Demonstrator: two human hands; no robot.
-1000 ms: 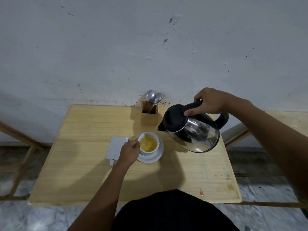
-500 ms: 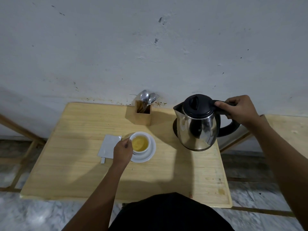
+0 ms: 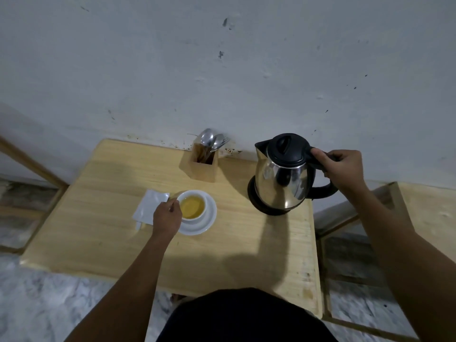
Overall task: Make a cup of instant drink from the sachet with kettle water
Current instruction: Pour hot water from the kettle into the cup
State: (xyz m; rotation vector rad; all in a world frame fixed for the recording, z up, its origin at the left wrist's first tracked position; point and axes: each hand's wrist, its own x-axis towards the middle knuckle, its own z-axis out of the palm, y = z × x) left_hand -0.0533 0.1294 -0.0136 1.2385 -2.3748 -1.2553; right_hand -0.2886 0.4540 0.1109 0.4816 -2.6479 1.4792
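Note:
A white cup [image 3: 193, 205] full of yellow liquid stands on a white saucer [image 3: 206, 222] near the middle of the wooden table [image 3: 103, 228]. My left hand [image 3: 166, 217] grips the cup's left side, at its handle. A steel kettle [image 3: 282, 176] with a black lid stands upright on its black base at the table's back right. My right hand [image 3: 341, 169] is closed around the kettle's black handle. A white sachet [image 3: 150, 208] lies flat just left of the cup, partly under my left hand.
A wooden holder [image 3: 204, 164] with spoons and a fork stands against the wall behind the cup. A second wooden surface [image 3: 429, 213] lies to the right, past a gap. The wall runs along the table's far edge.
My right hand swung the tilted kettle away from the cup, turned it upright and set it down on its base at the back right. The left hand stayed on the cup.

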